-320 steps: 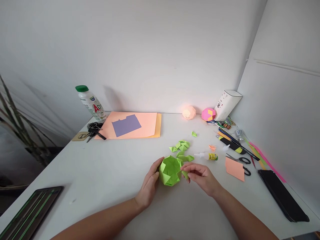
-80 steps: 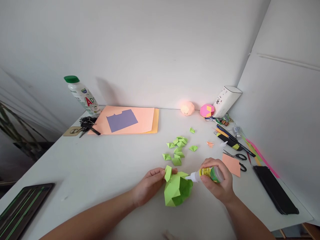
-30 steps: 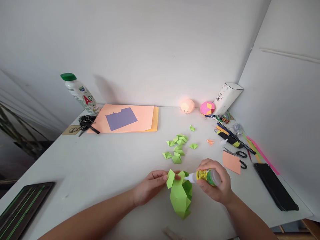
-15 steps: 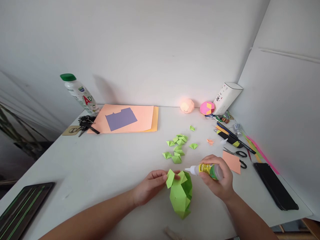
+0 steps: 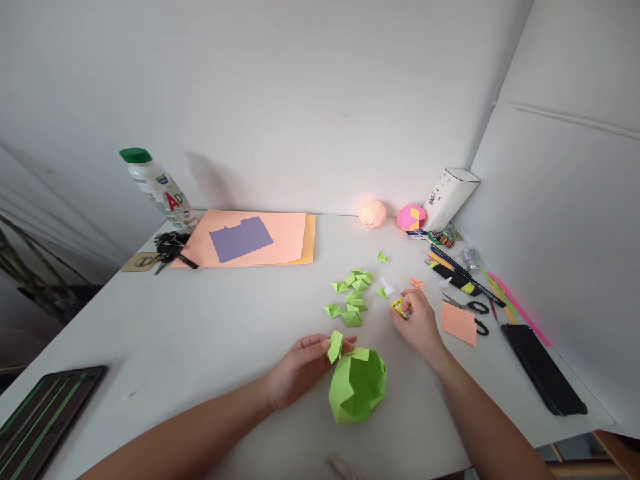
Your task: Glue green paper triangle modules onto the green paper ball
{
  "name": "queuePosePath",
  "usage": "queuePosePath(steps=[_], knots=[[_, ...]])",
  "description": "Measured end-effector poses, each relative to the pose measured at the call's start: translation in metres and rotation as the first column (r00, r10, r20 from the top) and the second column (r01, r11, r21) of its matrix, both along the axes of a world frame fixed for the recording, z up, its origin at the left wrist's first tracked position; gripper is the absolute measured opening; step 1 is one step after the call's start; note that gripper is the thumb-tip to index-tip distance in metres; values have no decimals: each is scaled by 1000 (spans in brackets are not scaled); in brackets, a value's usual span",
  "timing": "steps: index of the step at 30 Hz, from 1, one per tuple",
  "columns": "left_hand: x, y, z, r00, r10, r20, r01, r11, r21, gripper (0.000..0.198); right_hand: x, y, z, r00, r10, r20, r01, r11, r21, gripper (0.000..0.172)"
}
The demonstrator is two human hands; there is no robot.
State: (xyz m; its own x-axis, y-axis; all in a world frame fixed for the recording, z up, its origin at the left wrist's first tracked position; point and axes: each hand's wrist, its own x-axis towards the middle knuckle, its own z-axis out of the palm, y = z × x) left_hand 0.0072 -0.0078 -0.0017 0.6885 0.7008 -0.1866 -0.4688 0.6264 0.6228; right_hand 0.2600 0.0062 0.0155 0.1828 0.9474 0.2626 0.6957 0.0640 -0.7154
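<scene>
- The green bowl (image 5: pixel 344 393) is the hub of the dial, its mouth up and leaning towards 3 o'clock; whether it bears on the desk (image 5: pixel 210 347) I cannot tell.
- At 10 o'clock, the left hand (image 5: pixel 299 375) pinches a green tab (image 5: pixel 335 347) at the bowl's rim, its other fingers behind. Whether the tab is joined to the bowl is unclear.
- Near 2 o'clock, the right hand (image 5: pixel 418 323) curls round the glue (image 5: pixel 399 307), nozzle pointing to 11, just beside a loose fold (image 5: pixel 382 293).
- More green folds (image 5: pixel 352 319) lie at 12; scissors (image 5: pixel 478 307) at 2.
- Step in hand, I judge: putting the glue aside—nozzle well apart from the bowl.
- The next move calls for free right fingertips and a steady left pinch—a light one, as thin paper may crease.
</scene>
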Motion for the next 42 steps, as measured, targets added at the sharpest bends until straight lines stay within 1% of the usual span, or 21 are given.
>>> queuePosePath(steps=[4, 7, 9, 11, 12, 13, 14, 16, 17, 18, 20, 23, 26, 28, 29, 31, 33, 34, 36, 39, 42], knots=[[1, 0, 4, 1000, 7, -1, -7, 1000, 1, 18, 2, 4, -10, 989, 69, 134, -72, 997, 18, 28], [0, 0, 6, 997, 39, -62, -36, 998, 51, 18, 1, 3, -7, 978, 78, 193, -97, 991, 91, 24], [-2, -1, 9, 984, 89, -154, -66, 987, 146, 21, -3, -1, 0, 975, 64, 213, -101, 980, 169, 20], [-5, -3, 12, 963, 149, -224, -76, 950, 304, 25, -13, -12, 11, 977, 77, 201, -126, 962, 243, 17], [-6, -5, 15, 954, 176, -244, -65, 913, 403, 27, -20, -19, 17, 978, 102, 183, -150, 951, 272, 16], [-8, -7, 18, 948, 200, -247, -48, 858, 511, 29, -27, -27, 24, 977, 181, 111, -206, 933, 296, 15], [-9, -9, 21, 941, 221, -256, -17, 787, 616, 28, -34, -36, 30, 962, 273, 22, -269, 924, 273, 14], [-10, -14, 28, 921, 292, -256, 44, 576, 816, 23, -48, -53, 41, 894, 418, -158, -393, 904, 167, 15], [-10, -16, 32, 910, 332, -247, 60, 486, 872, 21, -53, -60, 45, 851, 473, -228, -457, 881, 121, 13], [-10, -19, 36, 897, 366, -247, 77, 421, 904, 20, -58, -66, 48, 812, 505, -293, -507, 859, 74, 13], [-10, -24, 42, 872, 418, -253, 120, 320, 940, 17, -65, -72, 50, 758, 516, -399, -570, 822, -19, 18], [-11, -29, 46, 856, 441, -269, 183, 228, 956, 14, -70, -75, 49, 710, 487, -509, -618, 777, -120, 28], [-13, -30, 40, 858, 441, -265, 195, 198, 961, 12, -70, -75, 48, 666, 419, -618, -647, 736, -198, 32], [-15, -27, 28, 851, 464, -246, 162, 214, 963, 15, -63, -73, 50, 660, 331, -675, -632, 730, -261, 31], [-15, -25, 21, 847, 469, -251, 150, 242, 959, 28, -57, -70, 52, 671, 287, -684, -612, 734, -293, 30], [-15, -18, 6, 859, 425, -285, 159, 309, 938, 75, -40, -64, 56, 724, 241, -647, -548, 771, -326, 28], [-14, -12, -6, 863, 365, -350, 202, 387, 900, 99, -18, -55, 59, 773, 269, -574, -530, 771, -353, 27], [-13, -10, -10, 866, 323, -383, 245, 394, 886, 109, -8, -50, 60, 784, 300, -543, -546, 750, -374, 25], [-12, -8, -15, 865, 280, -417, 314, 347, 884, 122, 8, -42, 60, 781, 392, -487, -608, 655, -449, 22], [-11, -8, -18, 850, 293, -438, 369, 263, 892, 122, 16, -37, 56, 728, 495, -474, -685, 539, -490, 20], [-9, -9, -24, 814, 338, -473, 426, 205, 881, 121, 13, -36, 50, 678, 481, -556, -735, 448, -509, 24]])
